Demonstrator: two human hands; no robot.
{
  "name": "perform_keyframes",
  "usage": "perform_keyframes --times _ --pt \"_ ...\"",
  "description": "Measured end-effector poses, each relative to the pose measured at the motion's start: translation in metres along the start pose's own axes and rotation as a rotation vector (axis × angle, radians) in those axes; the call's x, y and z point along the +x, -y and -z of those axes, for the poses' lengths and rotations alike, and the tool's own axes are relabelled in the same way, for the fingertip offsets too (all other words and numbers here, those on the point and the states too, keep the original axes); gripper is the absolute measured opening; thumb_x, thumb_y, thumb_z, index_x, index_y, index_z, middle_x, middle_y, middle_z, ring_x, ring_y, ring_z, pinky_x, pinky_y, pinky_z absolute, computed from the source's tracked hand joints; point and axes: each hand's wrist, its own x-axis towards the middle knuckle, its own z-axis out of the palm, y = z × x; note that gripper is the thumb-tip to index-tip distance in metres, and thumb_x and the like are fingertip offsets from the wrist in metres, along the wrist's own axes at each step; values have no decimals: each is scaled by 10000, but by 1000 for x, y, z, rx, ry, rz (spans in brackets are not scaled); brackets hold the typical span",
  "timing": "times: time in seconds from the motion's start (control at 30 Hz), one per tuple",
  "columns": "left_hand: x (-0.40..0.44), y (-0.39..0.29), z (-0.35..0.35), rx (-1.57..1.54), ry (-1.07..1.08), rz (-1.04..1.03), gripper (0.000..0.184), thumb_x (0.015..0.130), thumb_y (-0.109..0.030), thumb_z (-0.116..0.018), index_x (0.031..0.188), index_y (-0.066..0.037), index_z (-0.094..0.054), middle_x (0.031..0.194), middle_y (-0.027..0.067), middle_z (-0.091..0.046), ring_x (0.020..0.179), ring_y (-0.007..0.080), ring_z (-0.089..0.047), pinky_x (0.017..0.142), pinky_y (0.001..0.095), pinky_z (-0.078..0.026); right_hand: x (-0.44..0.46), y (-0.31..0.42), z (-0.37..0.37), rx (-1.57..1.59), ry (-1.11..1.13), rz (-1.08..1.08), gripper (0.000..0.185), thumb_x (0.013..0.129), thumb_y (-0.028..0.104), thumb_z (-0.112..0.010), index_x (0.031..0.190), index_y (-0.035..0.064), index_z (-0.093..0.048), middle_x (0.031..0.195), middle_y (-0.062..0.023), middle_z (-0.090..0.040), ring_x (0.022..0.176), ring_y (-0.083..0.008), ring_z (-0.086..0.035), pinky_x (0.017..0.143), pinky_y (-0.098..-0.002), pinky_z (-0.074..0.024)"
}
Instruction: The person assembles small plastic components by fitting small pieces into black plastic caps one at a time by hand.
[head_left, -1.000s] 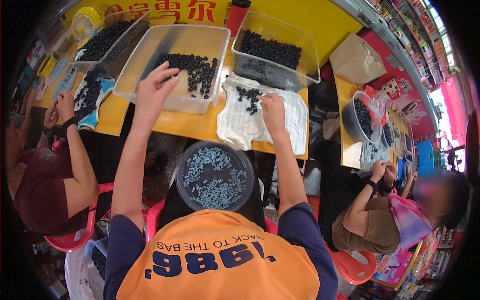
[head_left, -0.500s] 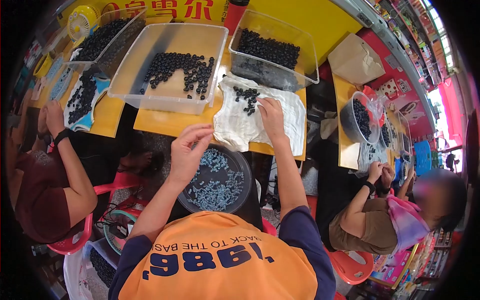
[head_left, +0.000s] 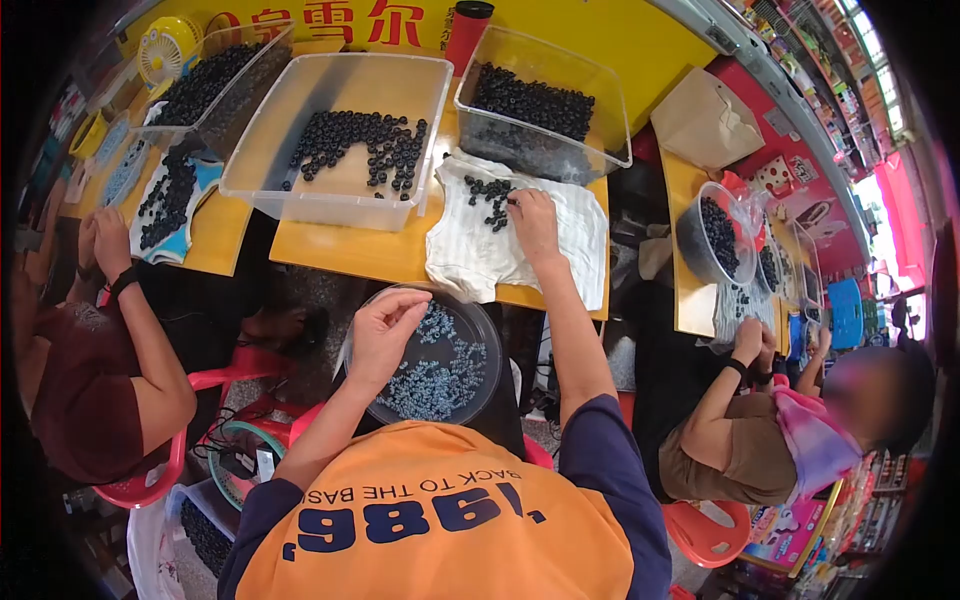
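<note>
My left hand [head_left: 388, 335] is above the left rim of a round dark tray [head_left: 492, 335], with its thumb and fingertips pinched together. Whatever may be between them is too small to make out. Many tiny blue plastic pieces [head_left: 430, 385] lie loose in this tray. On a white cloth [head_left: 468, 262] at the table's front edge, my right hand [head_left: 535, 222] reaches to a small pile of black toy wheels [head_left: 490, 192]. Its thumb and fingers close on a small black wheel at the pile's right side.
Behind the cloth stand a clear bin [head_left: 345, 85] of black wheels and another clear bin [head_left: 545, 140]. A red cup [head_left: 467, 35] is at the back. One person [head_left: 110, 370] works at left, another [head_left: 735, 440] at right, beside a bucket [head_left: 715, 245] of black pieces.
My left hand's fingers have come together, and the hand has moved slightly down and right. My right hand has shifted slightly left and closed at the black wheels.
</note>
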Motion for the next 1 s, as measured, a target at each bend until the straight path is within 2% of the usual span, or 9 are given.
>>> perform_keyframes --times 0.13,0.2,0.3,0.4,0.5,0.57,0.73,0.87,1.0 --pt "-3 -5 -1 -57 19 13 135 855 -16 -637 975 3 -696 941 16 -657 771 32 -553 663 170 -437 -2 28 19 143 -121 10 244 725 25 -702 964 45 -656 913 -104 -650 823 -255 -577 765 -360 -465" --pt "-2 -5 0 -162 21 95 146 857 -18 -638 991 14 -686 966 38 -663 815 48 -581 697 182 -461 -8 73 51 405 -105 -297 292 797 -3 -667 1085 26 -628 936 -56 -679 729 -143 -562 698 -265 -449" --pt "0 -5 -3 -309 51 213 183 859 -5 -627 1033 41 -658 1006 89 -664 879 98 -624 761 229 -507 -34 106 65 641 -90 -373 336 811 -34 -663 1140 -12 -600 966 -43 -671 772 -55 -527 682 -200 -432" --pt "0 -13 -19 -456 36 243 242 858 12 -612 1095 56 -626 1016 113 -661 879 133 -642 785 266 -534 -61 147 70 1012 -69 -498 304 776 -25 -688 1076 7 -652 953 -52 -681 734 -68 -506 693 -211 -434" --pt "-6 3 -18 -518 74 226 303 855 21 -609 1157 43 -609 1001 98 -666 856 139 -645 783 261 -545 -78 177 76 1049 94 -522 297 777 -28 -685 1070 9 -662 937 -47 -679 751 -71 -536 699 -213 -446" --pt "-13 12 -11 -557 86 199 291 851 15 -625 1142 26 -626 975 93 -671 843 137 -646 767 263 -561 -81 186 79 1009 150 -560 302 781 -24 -681 1077 33 -671 919 -48 -674 783 -96 -588 704 -229 -472" --pt "-26 8 9 -601 85 348 273 855 -12 -637 1124 31 -632 988 147 -681 838 195 -683 752 287 -574 -90 193 94 751 224 -315 261 804 25 -675 1063 57 -683 892 -75 -674 840 -159 -619 734 -252 -486" --pt "-39 23 27 -561 27 365 216 865 -18 -629 1072 40 -645 948 171 -685 817 199 -687 731 279 -573 -108 176 96 418 224 -223 177 772 49 -691 948 66 -701 896 -57 -660 866 -235 -586 772 -337 -463" --pt "-51 37 46 -528 -64 361 174 864 -19 -636 1029 35 -655 912 151 -689 773 175 -679 685 256 -561 -143 155 87 130 304 -9 155 729 59 -714 882 85 -701 845 -29 -628 829 -225 -553 751 -347 -423"
